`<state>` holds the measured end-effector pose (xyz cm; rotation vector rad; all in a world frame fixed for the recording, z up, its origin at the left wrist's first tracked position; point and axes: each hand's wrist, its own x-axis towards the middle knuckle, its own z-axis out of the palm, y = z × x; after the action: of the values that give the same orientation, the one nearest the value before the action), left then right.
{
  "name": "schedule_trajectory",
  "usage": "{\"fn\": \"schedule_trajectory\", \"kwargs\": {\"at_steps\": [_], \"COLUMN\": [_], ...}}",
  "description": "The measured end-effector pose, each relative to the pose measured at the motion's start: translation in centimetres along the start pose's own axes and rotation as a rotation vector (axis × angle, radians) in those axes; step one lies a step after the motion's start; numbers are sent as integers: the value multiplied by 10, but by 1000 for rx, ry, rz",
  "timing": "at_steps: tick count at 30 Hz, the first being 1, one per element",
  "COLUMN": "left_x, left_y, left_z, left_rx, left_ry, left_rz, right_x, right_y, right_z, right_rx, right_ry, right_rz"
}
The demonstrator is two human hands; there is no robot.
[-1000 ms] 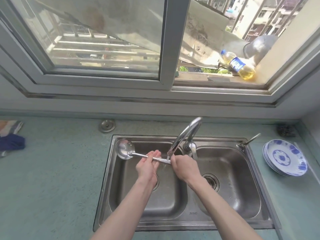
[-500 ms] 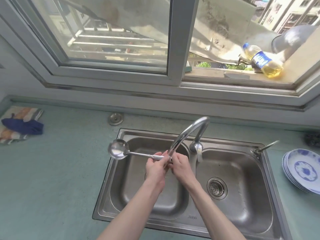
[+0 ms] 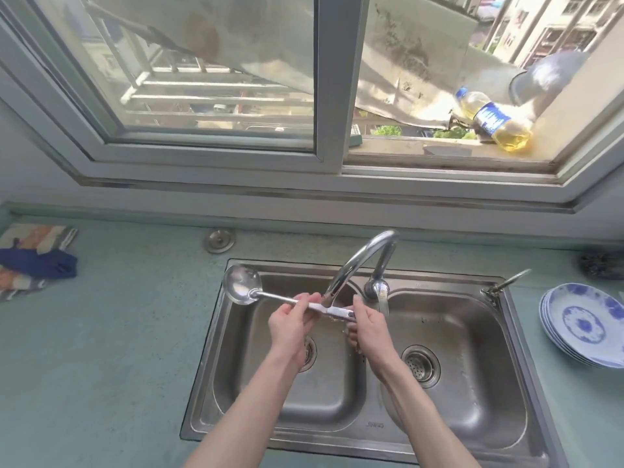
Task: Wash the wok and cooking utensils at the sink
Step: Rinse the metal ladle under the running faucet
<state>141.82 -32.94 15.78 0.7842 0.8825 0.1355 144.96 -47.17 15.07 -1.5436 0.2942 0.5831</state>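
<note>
Single head-worn wide-angle view, steeply down and forward over the sink [image 3: 499, 285], close, window [image 3: 324, 96] above.

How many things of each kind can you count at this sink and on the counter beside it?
Long-handled steel ladle: 1
Curved chrome taps: 1
Steel sink basins: 2
Hands: 2
Stacks of blue-and-white plates: 1
Folded cloths: 1
Total: 8

A shiny silver steel ladle [image 3: 241, 288] gleams over the grey double-basin steel sink [image 3: 368, 427]. The speckled teal countertop [image 3: 111, 349] carries, at three o'clock, white plates with blue floral pattern [image 3: 587, 320], and at nine o'clock a navy cloth [image 3: 40, 263].
</note>
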Motion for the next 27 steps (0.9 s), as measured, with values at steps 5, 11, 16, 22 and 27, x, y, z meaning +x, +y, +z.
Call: {"fn": "schedule_trajectory", "kwargs": {"at_steps": [5,11,16,22,27], "left_x": [12,20,20,26,20], "left_y": [11,10,10,20,9], "left_z": [-14,-28,-33,-40,-32], "left_rx": [-85,-153,-145,-115,-109], "left_ry": [18,-3,-16,14,25], "left_rz": [-53,-159,-189,-149,-143], "right_x": [-5,-8,-29,-28,-27], "right_y": [3,20,43,48,49], "right_z": [-1,22,74,56,43], "right_rx": [-21,-1048,-1426,-1537,-1530], "right_ry": [27,649,488,339,346], "right_rz": [-32,-533,-659,-656,-719]}}
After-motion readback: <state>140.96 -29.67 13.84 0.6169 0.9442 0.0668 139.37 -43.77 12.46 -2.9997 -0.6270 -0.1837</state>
